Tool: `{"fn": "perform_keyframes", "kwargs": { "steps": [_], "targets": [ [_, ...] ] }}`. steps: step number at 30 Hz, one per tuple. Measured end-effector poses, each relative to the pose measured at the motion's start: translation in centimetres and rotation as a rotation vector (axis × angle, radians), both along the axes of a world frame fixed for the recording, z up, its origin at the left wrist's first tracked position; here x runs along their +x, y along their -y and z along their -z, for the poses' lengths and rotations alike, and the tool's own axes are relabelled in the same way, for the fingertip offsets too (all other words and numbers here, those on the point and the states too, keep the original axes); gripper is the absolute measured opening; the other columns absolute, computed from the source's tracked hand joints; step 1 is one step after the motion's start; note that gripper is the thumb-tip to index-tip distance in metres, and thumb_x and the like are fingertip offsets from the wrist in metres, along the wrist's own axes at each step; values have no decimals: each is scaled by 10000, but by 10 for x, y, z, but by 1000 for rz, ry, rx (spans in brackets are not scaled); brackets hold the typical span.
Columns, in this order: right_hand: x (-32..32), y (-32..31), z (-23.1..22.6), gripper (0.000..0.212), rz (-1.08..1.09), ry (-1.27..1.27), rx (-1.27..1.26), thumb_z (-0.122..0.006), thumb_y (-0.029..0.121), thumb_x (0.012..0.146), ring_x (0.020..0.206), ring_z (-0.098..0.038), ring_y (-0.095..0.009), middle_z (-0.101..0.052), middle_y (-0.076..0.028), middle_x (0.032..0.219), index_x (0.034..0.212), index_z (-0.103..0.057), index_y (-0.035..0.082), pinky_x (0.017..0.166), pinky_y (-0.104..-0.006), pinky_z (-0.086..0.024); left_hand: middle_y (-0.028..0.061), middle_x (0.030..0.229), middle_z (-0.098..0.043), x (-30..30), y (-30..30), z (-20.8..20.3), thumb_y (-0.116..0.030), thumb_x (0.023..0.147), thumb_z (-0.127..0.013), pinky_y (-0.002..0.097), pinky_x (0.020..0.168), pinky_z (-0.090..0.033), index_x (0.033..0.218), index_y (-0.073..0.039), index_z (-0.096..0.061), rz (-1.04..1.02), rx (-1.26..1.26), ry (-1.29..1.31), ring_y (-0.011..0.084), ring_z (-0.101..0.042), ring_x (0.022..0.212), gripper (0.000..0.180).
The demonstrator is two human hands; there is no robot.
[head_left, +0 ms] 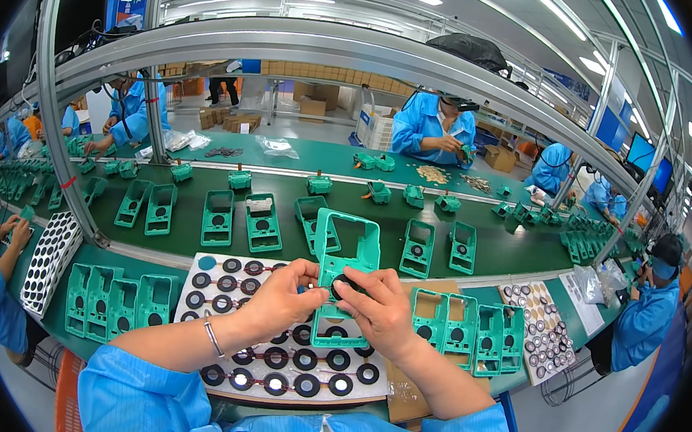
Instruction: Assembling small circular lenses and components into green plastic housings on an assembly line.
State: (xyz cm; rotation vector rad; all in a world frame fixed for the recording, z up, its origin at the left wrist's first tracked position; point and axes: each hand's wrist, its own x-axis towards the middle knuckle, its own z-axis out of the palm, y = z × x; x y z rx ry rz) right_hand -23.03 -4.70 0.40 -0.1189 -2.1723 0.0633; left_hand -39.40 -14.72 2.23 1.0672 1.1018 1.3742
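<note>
A green plastic housing point(349, 243) with a large rectangular opening is held upright in front of me, above a white foam tray point(205, 374). Its left side is gripped by my left hand point(289, 299), fingers bent around the edge; a small blue bit shows at the fingertips, too small to name. My right hand point(379, 306) closes on the housing's right side, thumb and fingers over a black round speaker point(344, 284) in its middle. The fingers partly hide that speaker. Rows of black ring-shaped speakers point(307, 384) with wires lie on the tray below.
Green housings point(156, 299) stand left of the tray, others point(461, 326) at its right. More housings point(217, 218) lie on the dark green conveyor point(297, 212) ahead. A tray of small round parts point(538, 333) sits at right. A metal rail point(359, 46) crosses above; co-workers sit opposite and alongside.
</note>
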Motion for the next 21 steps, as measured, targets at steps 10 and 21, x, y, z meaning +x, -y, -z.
{"fn": "perform_keyframes", "kwargs": {
  "steps": [10, 21],
  "targets": [
    [3, 6, -12, 389, 99, 135, 31, -700, 188, 719, 1088, -405, -324, -391, -146, 1299, 1073, -592, 70, 902, -402, -354, 60, 940, -511, -4, -2, 2, -104, 840, -558, 193, 528, -393, 1105, 11, -413, -66, 43, -73, 60, -470, 679, 324],
    [-27, -21, -23, 313, -405, 12, -1302, -637, 185, 822, 831, -567, -108, -620, -57, 949, 1055, -551, -6, 745, -262, -468, 95, 935, -536, -9, -10, 1, -62, 824, -528, 243, 720, -436, 1089, 28, -411, -213, 253, -462, 119, -511, 855, 304]
  ]
}}
